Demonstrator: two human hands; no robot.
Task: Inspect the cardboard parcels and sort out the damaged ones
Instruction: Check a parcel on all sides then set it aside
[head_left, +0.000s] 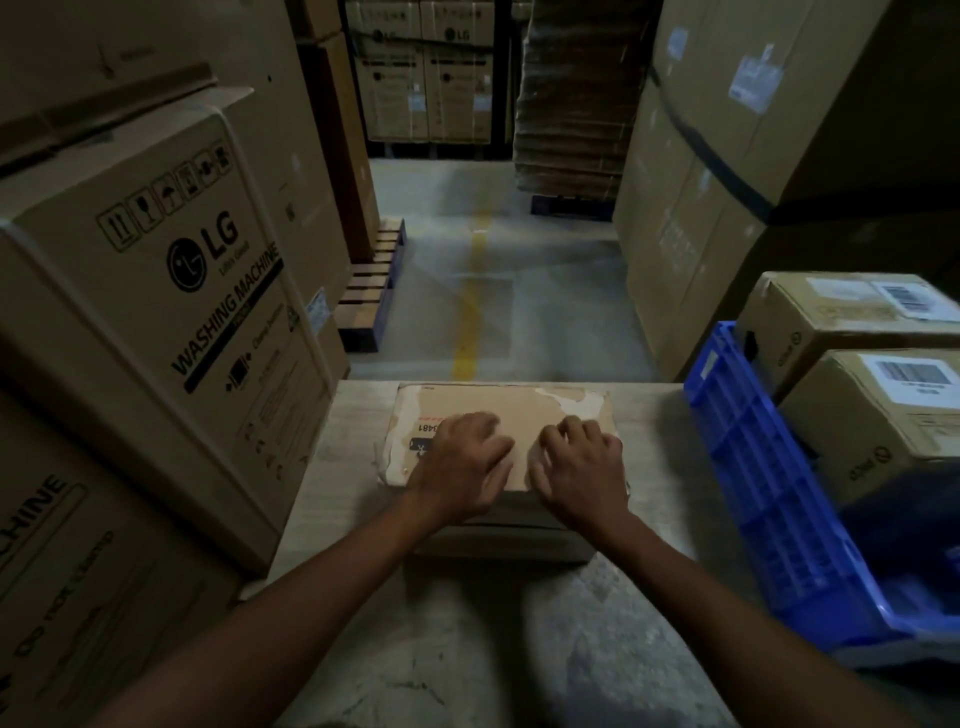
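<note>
Centrally, a flat cardboard parcel (483, 410) is being shown lying on the pale counter (337, 467), close to its far edge. The left grip (457, 462) and the right grip (582, 467) are being rested side by side on the parcel's top face. The fingers are loosely bent and enclose nothing, so both grips are unclenched and touch the cardboard only. The outer paper is being shown torn along the parcel's left edge and at its far right corner. A label (423, 436) is being partly covered by the left grip. The digits "481" are being read upside down, and the rest is hidden.

To the left, a large carton (156, 312) is being shown printed with "LG", "WASHING MACHINE" and a row of handling symbols. On the lower carton (78, 571) only "CHINE" is being seen. More "LG" cartons (421, 73) are being shown at the back of the aisle. To the right, a blue plastic crate (753, 467) is being shown at the counter's right side. Behind it, a nearer box (883, 431) and a farther box (841, 317) are each being shown with a white barcode label, too blurred to read. A yellow line (467, 322) is being shown on the floor.
</note>
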